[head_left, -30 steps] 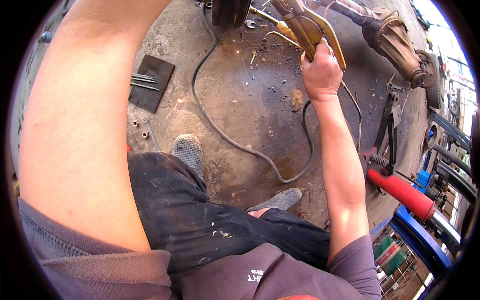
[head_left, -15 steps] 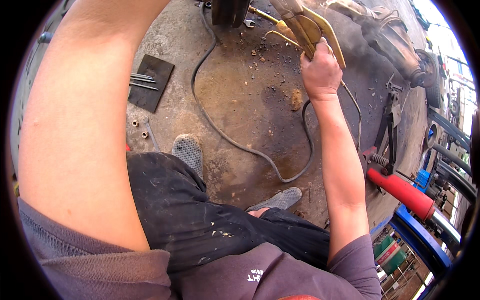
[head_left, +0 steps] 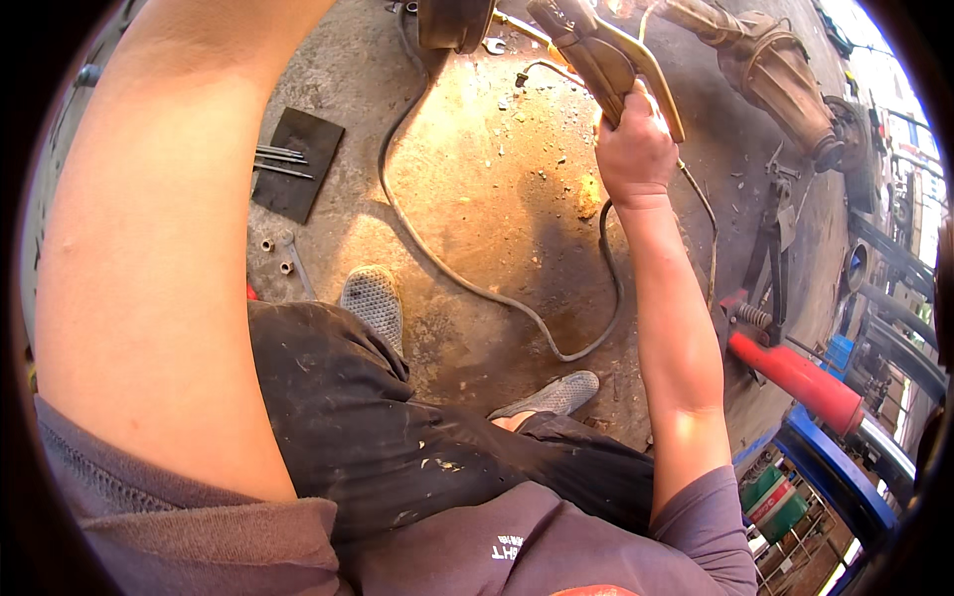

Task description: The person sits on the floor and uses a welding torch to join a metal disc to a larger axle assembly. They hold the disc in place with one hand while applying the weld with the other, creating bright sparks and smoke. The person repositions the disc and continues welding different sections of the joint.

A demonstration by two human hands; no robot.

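My right hand (head_left: pixel 636 149) is closed around a brown welding electrode holder (head_left: pixel 591 62), with a flat strip along its right side. A glow shows past the holder's far end, at the upper edge. From behind my right wrist a thin cable (head_left: pixel 708 214) drops toward the floor. My left arm (head_left: pixel 149 248) fills the left side, close and large, and runs out over the upper edge; its hand is out of the picture. A dark round metal part (head_left: pixel 455 25) stands left of the holder, beside a thin yellowish rod (head_left: pixel 522 30).
A dark cable (head_left: pixel 477 288) loops across the floor before my shoes. At left are a dark plate (head_left: pixel 308 189) with several thin rods, two nuts (head_left: pixel 286 267) and a wrench (head_left: pixel 301 266). On the right lie a rusty axle housing (head_left: pixel 775 70) and a red jack (head_left: pixel 805 377).
Bright orange light now falls across the floor and onto my arms, where the earlier light was dull. The holder has shifted slightly; my right hand keeps its grip.
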